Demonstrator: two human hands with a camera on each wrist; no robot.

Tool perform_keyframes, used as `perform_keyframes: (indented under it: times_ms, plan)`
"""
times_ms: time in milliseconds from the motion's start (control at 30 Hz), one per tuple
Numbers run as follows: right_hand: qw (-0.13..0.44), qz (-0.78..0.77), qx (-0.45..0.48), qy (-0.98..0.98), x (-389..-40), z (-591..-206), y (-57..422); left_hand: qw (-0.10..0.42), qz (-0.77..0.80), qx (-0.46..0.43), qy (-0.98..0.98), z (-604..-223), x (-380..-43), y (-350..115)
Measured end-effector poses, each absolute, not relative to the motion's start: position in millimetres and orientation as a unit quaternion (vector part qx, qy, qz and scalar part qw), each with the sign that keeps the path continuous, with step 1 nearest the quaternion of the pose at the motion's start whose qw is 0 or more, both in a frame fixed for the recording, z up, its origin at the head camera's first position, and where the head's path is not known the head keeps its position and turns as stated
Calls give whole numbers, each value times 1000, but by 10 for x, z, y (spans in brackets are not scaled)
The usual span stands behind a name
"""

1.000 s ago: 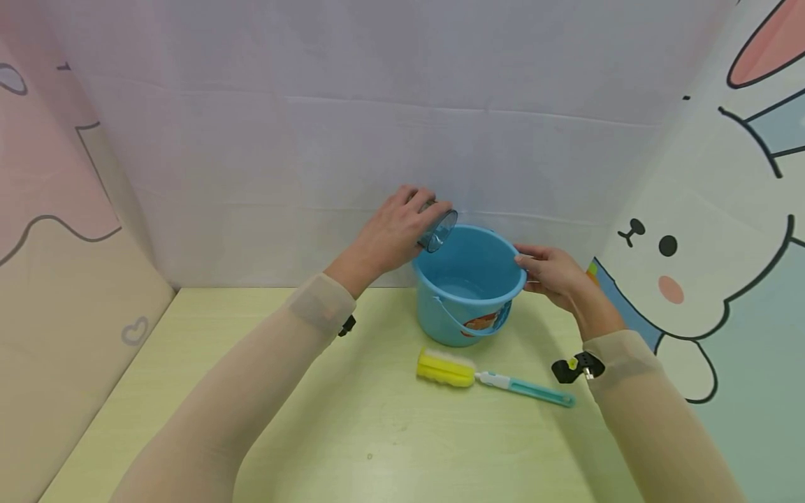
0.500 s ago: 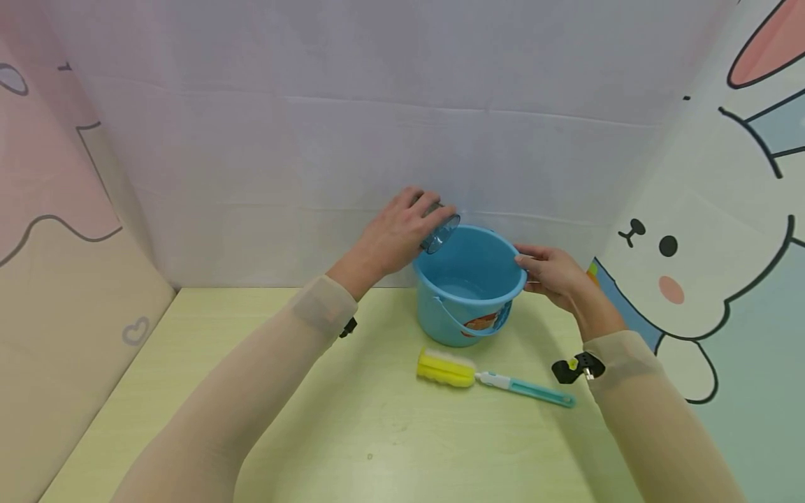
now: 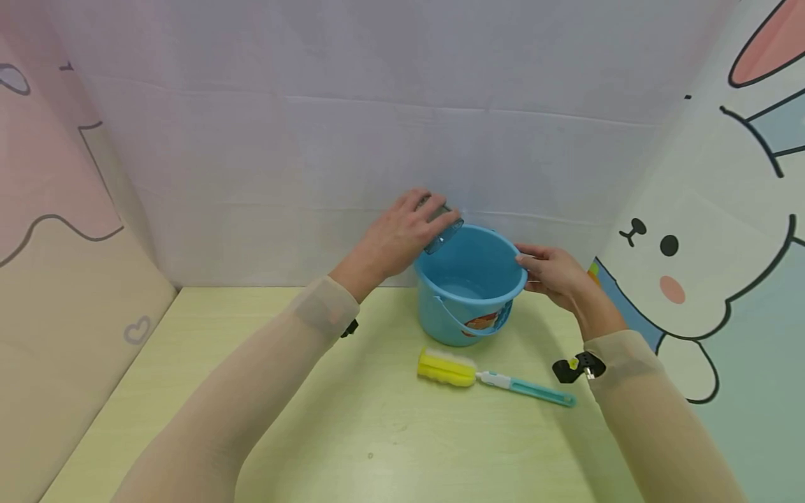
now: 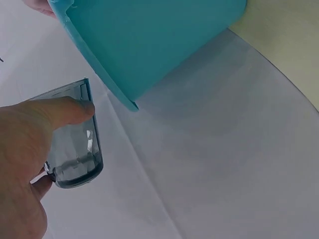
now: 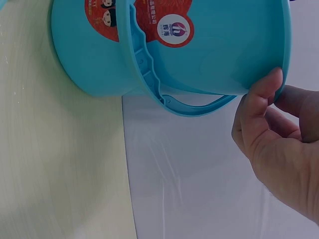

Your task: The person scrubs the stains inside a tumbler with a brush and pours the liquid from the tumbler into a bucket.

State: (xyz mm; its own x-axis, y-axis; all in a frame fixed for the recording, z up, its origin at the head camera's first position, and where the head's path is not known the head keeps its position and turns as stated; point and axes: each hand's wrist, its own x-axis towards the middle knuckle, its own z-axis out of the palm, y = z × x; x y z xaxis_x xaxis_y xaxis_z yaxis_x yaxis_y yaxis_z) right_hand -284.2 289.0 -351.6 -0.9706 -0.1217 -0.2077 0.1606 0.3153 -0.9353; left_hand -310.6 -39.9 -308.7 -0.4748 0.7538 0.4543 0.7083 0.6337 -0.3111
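Note:
My left hand [image 3: 402,234] grips a clear bluish drinking glass [image 4: 76,144], with the thumb along its side in the left wrist view. The glass is tilted, its mouth toward the inside of a blue plastic bucket [image 3: 437,314], at the left of the rim. On the opposite side, my right hand [image 3: 553,276] pinches the bucket's rim between thumb and fingers. The bucket stands upright, its handle [image 5: 144,74] hanging down at the front across a red sticker [image 5: 172,22]. Whether anything flows from the glass is too unclear to tell.
In front of the bucket lies a bottle brush [image 3: 446,368] with a yellow sponge head and a teal-and-white handle pointing right. The pale yellow table [image 3: 327,433] ends at a white cloth backdrop [image 3: 251,154]. Printed cartoon panels stand at both sides.
My left hand has shifted slightly to the right with the glass, which looks turned a little further over the bucket. My right hand, the bucket and the brush stay in place.

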Motion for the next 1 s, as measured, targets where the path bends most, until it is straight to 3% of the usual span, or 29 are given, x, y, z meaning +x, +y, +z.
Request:
perform_keyframes:
  times_ms: [1000]
  plan:
    - [122, -583, 14, 803, -2831, -3498, 2903, 303, 66, -434, -846, -3116, -3102, -375]
